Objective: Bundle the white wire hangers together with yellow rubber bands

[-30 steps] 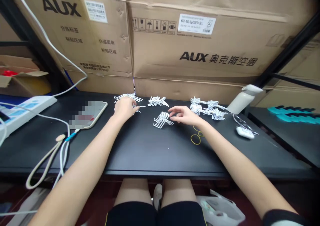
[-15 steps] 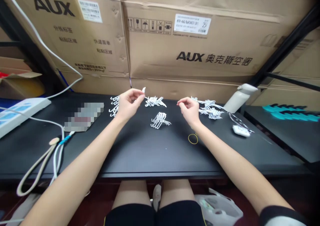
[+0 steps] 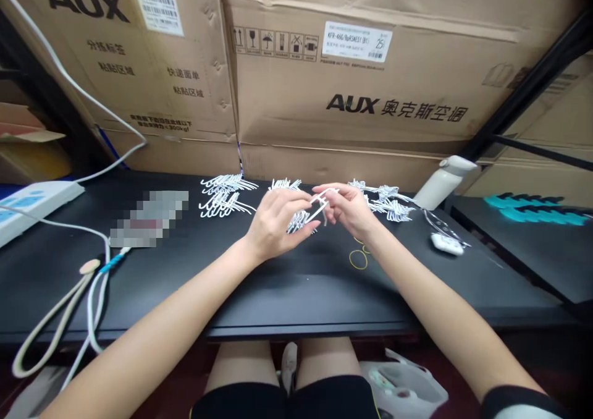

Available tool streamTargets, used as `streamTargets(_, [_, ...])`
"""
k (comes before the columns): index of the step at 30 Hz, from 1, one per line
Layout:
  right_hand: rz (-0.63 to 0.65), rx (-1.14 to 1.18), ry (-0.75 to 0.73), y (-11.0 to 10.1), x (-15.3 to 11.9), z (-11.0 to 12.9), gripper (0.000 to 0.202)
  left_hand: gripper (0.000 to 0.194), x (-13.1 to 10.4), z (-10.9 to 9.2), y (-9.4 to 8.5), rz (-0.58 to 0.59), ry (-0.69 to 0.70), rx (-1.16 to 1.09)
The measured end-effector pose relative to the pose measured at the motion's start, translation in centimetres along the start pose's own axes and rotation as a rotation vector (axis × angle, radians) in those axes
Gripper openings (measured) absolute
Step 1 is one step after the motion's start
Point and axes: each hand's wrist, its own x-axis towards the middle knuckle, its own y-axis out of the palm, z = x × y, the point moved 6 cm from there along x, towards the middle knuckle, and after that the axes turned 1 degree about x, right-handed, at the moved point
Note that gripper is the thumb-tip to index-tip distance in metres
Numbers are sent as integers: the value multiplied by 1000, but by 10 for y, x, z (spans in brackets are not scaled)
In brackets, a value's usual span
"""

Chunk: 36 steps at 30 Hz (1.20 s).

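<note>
My left hand [image 3: 278, 224] and my right hand [image 3: 348, 209] meet above the middle of the table, fingers closed on white wire hooks [image 3: 319, 207] between them. How many hooks they hold, I cannot make out. Behind my left hand lies a pile of white hooks [image 3: 285, 185], and another shows partly beneath its fingers. To the left rest two more piles, a back one [image 3: 222, 184] and a front one [image 3: 223, 206]. Bundled white hooks [image 3: 393, 210] lie just right of my right hand. Yellow rubber bands [image 3: 358, 259] lie below my right wrist.
A white bottle [image 3: 442, 181] leans at the back right, near a white earphone case [image 3: 447, 244]. At the left are a blurred-out flat object [image 3: 151, 218], a cable with a strap [image 3: 55, 326] and a power strip [image 3: 39, 206]. Large cardboard boxes [image 3: 287, 116] stand behind the black table [image 3: 306, 301].
My left hand has moved right and down from the left piles, bringing something white to my right hand. Both hands now hold hooks together. The left piles are uncovered.
</note>
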Motion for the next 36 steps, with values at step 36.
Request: streamTargets(36, [225, -312, 53, 10, 1, -55, 53, 50, -44, 76, 34, 935, -812, -529])
